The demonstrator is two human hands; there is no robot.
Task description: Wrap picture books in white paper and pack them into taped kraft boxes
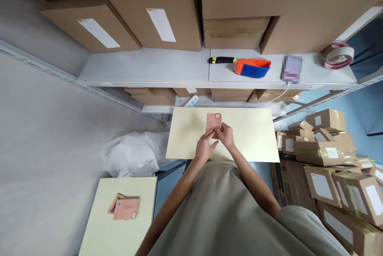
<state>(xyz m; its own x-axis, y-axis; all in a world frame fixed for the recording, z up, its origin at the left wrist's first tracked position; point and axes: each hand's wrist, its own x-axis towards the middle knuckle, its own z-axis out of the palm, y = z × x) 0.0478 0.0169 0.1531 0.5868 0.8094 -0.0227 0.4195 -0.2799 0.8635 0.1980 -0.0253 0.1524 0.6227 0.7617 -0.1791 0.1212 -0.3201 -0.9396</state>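
A small pink card or flat packet is held over the pale yellow table. My left hand pinches its lower edge from the left. Closed on its lower right corner is my right hand. Both hands meet just below the card. A stack of similar pink cards lies on a second pale yellow table at the lower left, away from both hands.
A grey shelf ahead carries an orange and blue tape dispenser, a tape roll and large cardboard boxes. Several small taped boxes pile at the right. A white plastic bag lies left.
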